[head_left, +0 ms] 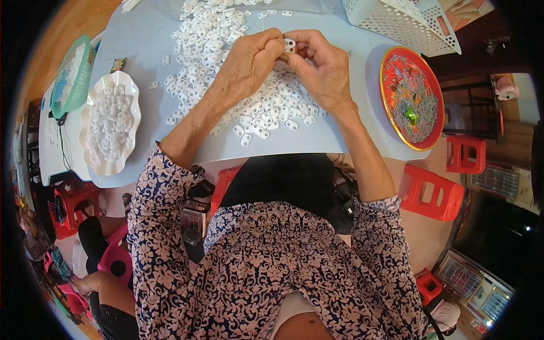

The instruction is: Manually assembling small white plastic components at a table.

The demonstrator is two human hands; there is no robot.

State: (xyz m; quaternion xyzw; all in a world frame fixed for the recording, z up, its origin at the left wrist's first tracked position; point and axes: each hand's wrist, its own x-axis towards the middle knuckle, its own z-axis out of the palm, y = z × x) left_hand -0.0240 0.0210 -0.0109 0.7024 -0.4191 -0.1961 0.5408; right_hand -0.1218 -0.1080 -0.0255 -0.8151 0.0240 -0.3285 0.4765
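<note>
A small white plastic piece with two holes [289, 45] is pinched between thumb and fingers of my right hand [327, 72]. Close beside it, my left hand [249, 61] is closed, its fingertips meeting the piece's left side; whatever those fingers grip is hidden. Beneath both hands spreads a large loose pile of similar white pieces [263, 116], reaching to the table's far side. To the right, a red plate with a gold rim [387, 115] holds many thin grey metal parts [416, 96] and a shiny green wrapper [411, 115].
A white scalloped dish [86, 127] of white pieces stands at the left, near a green basket [85, 85]. A white perforated basket [391, 25] is at the far right of the pale table [153, 113]. Red stools [432, 192] stand around; another person's leg [116, 283] shows lower left.
</note>
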